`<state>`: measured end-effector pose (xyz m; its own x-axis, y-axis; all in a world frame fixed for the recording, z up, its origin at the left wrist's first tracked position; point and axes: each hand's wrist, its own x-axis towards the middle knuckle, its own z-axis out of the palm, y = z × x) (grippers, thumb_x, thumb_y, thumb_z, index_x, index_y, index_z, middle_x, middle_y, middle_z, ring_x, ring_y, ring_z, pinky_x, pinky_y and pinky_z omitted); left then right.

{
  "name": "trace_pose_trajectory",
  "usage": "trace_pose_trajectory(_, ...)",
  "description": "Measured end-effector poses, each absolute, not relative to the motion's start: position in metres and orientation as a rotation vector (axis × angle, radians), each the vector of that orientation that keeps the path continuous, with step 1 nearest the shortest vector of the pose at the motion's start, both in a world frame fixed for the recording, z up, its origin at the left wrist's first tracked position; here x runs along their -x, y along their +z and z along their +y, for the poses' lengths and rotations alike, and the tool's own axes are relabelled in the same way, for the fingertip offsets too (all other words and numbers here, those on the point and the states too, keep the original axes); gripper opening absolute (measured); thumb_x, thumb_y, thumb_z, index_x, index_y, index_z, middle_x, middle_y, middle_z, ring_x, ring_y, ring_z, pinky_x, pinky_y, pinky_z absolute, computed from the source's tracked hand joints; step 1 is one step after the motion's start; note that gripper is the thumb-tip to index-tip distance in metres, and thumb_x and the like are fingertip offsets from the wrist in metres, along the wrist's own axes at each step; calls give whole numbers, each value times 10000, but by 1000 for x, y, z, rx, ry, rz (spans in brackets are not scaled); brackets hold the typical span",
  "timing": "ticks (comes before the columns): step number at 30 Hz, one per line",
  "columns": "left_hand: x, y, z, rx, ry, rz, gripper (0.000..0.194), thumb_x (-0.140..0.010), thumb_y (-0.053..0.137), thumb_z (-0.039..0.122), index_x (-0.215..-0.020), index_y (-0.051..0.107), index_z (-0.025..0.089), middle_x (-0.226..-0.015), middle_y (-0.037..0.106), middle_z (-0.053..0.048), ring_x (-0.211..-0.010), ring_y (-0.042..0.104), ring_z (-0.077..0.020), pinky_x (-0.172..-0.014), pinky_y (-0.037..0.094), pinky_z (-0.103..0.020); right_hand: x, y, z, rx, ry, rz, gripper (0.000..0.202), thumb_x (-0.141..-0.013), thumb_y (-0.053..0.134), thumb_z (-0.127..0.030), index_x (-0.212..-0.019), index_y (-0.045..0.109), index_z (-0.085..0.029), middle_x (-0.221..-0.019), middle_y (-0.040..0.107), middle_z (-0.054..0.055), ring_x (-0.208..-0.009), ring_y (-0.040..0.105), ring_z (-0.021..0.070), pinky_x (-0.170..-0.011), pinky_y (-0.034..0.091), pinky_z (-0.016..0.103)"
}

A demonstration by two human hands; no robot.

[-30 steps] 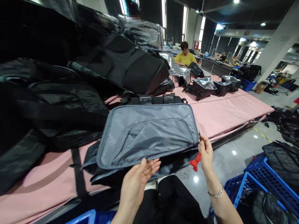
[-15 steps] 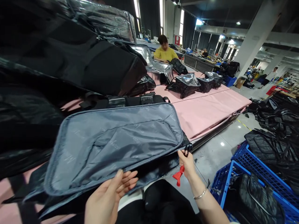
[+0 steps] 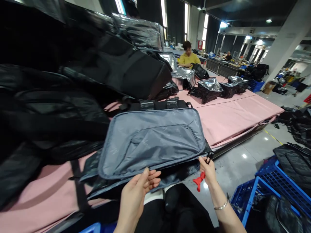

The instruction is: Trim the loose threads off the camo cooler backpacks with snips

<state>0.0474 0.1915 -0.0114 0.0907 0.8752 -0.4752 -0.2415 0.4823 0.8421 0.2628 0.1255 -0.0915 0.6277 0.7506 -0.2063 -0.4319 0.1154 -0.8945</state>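
A black camouflage backpack lies opened towards me, its grey-lined flap raised and showing an inner pocket. My left hand is at the flap's lower edge, thumb up against it and fingers stretched out over the dark opening. At the flap's right corner, my right hand is closed, pinching the edge. A small black piece with white dots sticks up by its fingers; I cannot tell what it is. A knotted red strip hangs below that hand. The backpack's inside is mostly hidden.
Black bags are heaped on the left of the pink-covered table. Silver-lined bags stand farther along it. A person in yellow works beyond. Blue crates holding bags stand on the floor at right.
My view has turned left, so everything sits farther right, and more of the heap and pink cover shows. Both hands keep about the same place on the flap.
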Motion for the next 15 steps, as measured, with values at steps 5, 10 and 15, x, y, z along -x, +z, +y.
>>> trace_pose_trajectory(5, -13, -12, 189, -683, 1127, 1270, 281, -648, 688, 366, -730, 614, 108, -692, 687, -87, -545, 619, -163, -504, 499, -240, -274, -87, 114, 1184, 822, -359, 406, -631, 711, -517, -677, 583, -135, -471, 221, -115, -387, 149, 21, -375, 109, 179)
trace_pose_trajectory(10, 25, -5, 198, -752, 1481, 1330, 183, -693, 653, 326, -794, 591, 188, -814, 659, 5, -578, 633, -124, -552, 522, -208, -289, -70, 123, 1200, 754, -414, 510, -636, 712, -510, -980, 582, -155, -516, 455, -73, -356, 214, 15, -357, 127, 164)
trace_pose_trajectory(15, 34, 3, 218, -710, 1252, 1308, 329, -591, 705, 176, -894, 575, 185, -688, 633, 13, -531, 622, -147, -489, 524, -221, -292, -61, 145, 1231, 866, -465, 471, -580, 746, -510, -820, 547, -157, -463, 467, -77, -316, 187, 0, -333, 103, 151)
